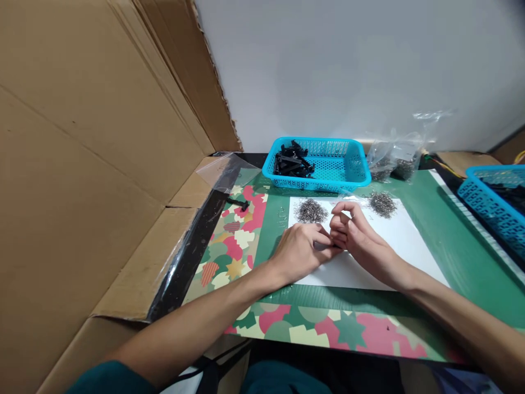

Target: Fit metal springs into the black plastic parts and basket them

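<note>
My left hand (301,251) is closed above the white sheet (361,273), thumb and fingers pinched around something too small to make out. Close against it, my right hand (361,235) has its fingers curled inward, and what they hold, if anything, is hidden. Just beyond my left hand lies a pile of small metal pieces (310,210), which look like pins or screws. A second metal pile (383,204) sits past my right hand on the same paper.
A blue basket (356,183) with black plastic parts (292,160) stands behind the sheet. Clear bags (404,158) of metal pieces lean beside it. At the right is another blue basket (492,208). One black part (238,204) lies left. Cardboard (82,164) walls the left side.
</note>
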`<state>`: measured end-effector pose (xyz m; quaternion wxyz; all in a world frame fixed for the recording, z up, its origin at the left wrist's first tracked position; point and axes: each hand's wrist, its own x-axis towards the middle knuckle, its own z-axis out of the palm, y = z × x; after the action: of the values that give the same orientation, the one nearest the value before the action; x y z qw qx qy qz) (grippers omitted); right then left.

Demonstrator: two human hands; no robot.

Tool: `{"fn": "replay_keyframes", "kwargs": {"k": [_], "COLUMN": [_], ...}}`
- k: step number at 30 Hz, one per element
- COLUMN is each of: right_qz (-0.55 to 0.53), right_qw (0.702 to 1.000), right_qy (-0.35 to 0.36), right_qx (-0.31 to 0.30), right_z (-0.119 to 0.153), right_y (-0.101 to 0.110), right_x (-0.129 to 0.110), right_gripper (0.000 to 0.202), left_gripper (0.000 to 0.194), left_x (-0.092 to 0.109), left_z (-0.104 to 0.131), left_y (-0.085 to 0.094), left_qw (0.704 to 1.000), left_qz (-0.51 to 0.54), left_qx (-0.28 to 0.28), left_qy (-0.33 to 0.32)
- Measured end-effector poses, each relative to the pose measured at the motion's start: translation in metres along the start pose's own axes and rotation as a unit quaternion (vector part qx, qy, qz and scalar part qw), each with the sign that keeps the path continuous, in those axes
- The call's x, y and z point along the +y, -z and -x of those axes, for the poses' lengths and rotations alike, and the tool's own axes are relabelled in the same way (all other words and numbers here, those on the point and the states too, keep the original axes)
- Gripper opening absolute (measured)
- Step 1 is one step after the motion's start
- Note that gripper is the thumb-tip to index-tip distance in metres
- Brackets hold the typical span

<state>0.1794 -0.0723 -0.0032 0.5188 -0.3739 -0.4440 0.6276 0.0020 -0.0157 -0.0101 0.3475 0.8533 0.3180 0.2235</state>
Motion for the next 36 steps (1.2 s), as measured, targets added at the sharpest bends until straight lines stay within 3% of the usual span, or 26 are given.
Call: {"fn": "replay_keyframes", "kwargs": {"k": [4, 7, 11, 20, 25, 29, 30, 34, 36], "right_qz": [-0.078, -0.068, -0.071, -0.086, -0.072, -0.078, -0.085, -0.109, -0.116], "right_qw": [0.994, 0.993, 0.995, 0.994, 0.996, 0.995, 0.993, 0.989, 0.989], "right_qy": [0.042, 0.048, 0.010, -0.023, -0.047, -0.067, -0.076, -0.097, -0.089], "right_qx": [0.060, 0.089, 0.069, 0.059, 0.021, -0.003, 0.000, 0.019, 0.021], "right_z": [-0.008, -0.010, -0.011, -0.012, -0.017, -0.026, -0.028, -0.034, -0.037], "right_y": [0.000, -0.001, 0.001, 0.001, 0.008, 0.011, 0.010, 0.006, 0.005], "right_x": [-0.014, -0.026, -0.025, -0.019, -0.023, -0.034, -0.037, -0.041, -0.039], "right_gripper": [0.033, 0.055, 0.070, 0.070, 0.062, 0.021, 0.019, 0.061, 0.072], "left_gripper": [0.008, 0.008, 0.008, 0.009, 0.008, 0.009, 0.009, 0.011, 0.012], "left_x": [0.000, 0.001, 0.001, -0.004, -0.005, -0.005, -0.004, -0.004, -0.004], "left_z": [-0.002, -0.002, -0.002, -0.007, -0.008, -0.008, -0.008, -0.008, -0.008], "left_y": [0.000, -0.001, -0.003, -0.006, -0.007, -0.006, -0.006, -0.005, -0.005], "left_qw": [1.000, 1.000, 1.000, 0.999, 0.999, 0.999, 0.999, 1.000, 1.000], "left_qz": [0.012, -0.002, -0.004, 0.045, 0.037, 0.019, 0.019, 0.019, 0.016], "left_qx": [-0.003, 0.004, 0.009, 0.009, 0.010, 0.012, 0.013, 0.012, 0.010], "left_qy": [0.009, 0.007, -0.005, -0.005, -0.019, -0.026, -0.025, -0.019, -0.021]}}
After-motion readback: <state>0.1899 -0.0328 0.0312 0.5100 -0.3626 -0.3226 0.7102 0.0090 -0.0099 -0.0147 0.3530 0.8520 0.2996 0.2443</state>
